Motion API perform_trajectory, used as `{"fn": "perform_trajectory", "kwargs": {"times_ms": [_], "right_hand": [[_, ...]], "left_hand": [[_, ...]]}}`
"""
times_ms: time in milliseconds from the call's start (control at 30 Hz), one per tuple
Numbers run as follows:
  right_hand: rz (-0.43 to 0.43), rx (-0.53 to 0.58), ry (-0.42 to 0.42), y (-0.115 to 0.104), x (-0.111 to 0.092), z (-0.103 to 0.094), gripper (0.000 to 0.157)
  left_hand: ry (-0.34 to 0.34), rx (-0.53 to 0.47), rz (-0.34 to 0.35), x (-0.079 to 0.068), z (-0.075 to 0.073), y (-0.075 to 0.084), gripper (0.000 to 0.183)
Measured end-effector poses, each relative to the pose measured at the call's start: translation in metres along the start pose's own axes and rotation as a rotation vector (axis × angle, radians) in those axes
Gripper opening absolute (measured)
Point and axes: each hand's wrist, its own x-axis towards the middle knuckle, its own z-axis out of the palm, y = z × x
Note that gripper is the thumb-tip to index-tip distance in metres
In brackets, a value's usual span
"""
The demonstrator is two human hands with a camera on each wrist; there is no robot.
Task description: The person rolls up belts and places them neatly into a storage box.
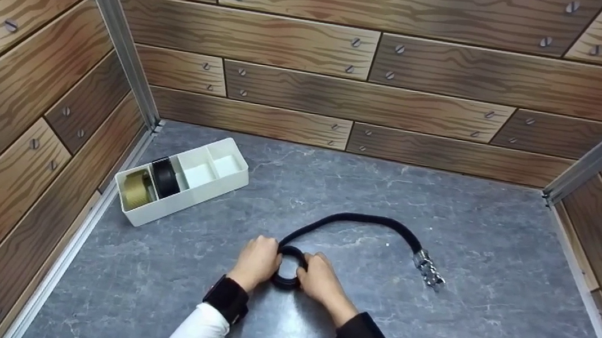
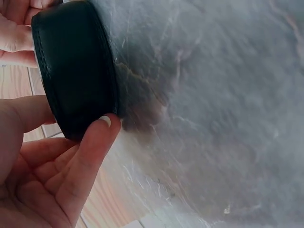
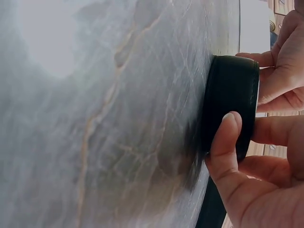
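Note:
A black belt lies on the grey floor, its near part rolled into an upright-edged coil (image 1: 285,284) with a round hole in the middle. The rest of the strap (image 1: 366,218) arcs away to the right and ends in a silver metal buckle (image 1: 428,268). My left hand (image 1: 256,261) pinches the coil's left side, thumb on the outer face in the left wrist view. On the opposite side, my right hand (image 1: 319,279) pinches the coil (image 3: 230,99) between thumb and fingers. Stitching shows along the rolled leather's edge (image 2: 43,59) in the left wrist view.
A white divided box (image 1: 189,204) stands at the back left. A yellowish coil (image 1: 135,190) and a black coil (image 1: 165,178) sit in its left compartments. Wood-patterned walls (image 1: 288,85) with metal corner posts (image 1: 118,29) enclose the marbled grey surface (image 1: 486,337).

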Motion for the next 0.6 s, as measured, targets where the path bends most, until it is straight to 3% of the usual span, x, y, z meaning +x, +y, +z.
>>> {"fn": "perform_trajectory", "kwargs": {"times_ms": [267,467,600], "right_hand": [[-0.019,-0.051,-0.015,-0.0014,0.001,0.0013,0.036],[-0.044,-0.103,-0.027,-0.0025,0.0019,-0.0004,0.036],[-0.084,-0.104,-0.02,-0.0018,0.0016,-0.0005,0.038]], "left_hand": [[-0.013,-0.022,-0.009,-0.0002,0.0004,-0.0018,0.019],[-0.032,-0.023,-0.009,0.0006,0.0005,-0.0015,0.022],[-0.031,0.003,0.026,0.0004,0.0003,-0.0015,0.019]]}}
